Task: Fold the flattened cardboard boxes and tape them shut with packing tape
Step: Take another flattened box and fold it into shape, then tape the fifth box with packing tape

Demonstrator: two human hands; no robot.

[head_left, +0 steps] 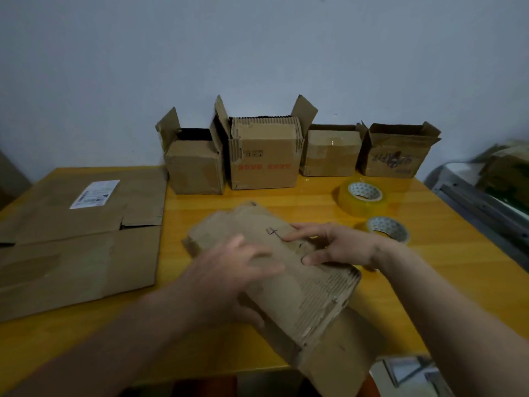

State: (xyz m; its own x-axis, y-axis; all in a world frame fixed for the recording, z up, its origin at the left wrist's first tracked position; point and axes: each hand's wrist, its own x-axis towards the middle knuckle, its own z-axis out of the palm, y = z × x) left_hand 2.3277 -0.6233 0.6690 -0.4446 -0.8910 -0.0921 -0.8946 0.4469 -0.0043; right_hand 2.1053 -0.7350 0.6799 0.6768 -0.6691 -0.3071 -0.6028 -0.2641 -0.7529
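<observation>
A worn, flattened cardboard box [309, 293] lies at the middle of the yellow table [446, 253], its near end over the front edge. My left hand [229, 276], blurred, grips its left side, with the fingers spread on top and the thumb curled under the near edge. My right hand [335, 245] holds its right side, fingers on top by a pen mark. Two rolls of clear packing tape lie to the right: a big roll [363, 197] and a smaller roll [389, 228] just behind my right wrist.
Several folded boxes stand along the back wall: one with open flaps [194, 167], one with red print [264, 159], a taped one [330, 153] and a scribbled one [393, 156]. Large flattened cardboard with a white label [80, 242] covers the table's left. Metal rack [483, 202] at right.
</observation>
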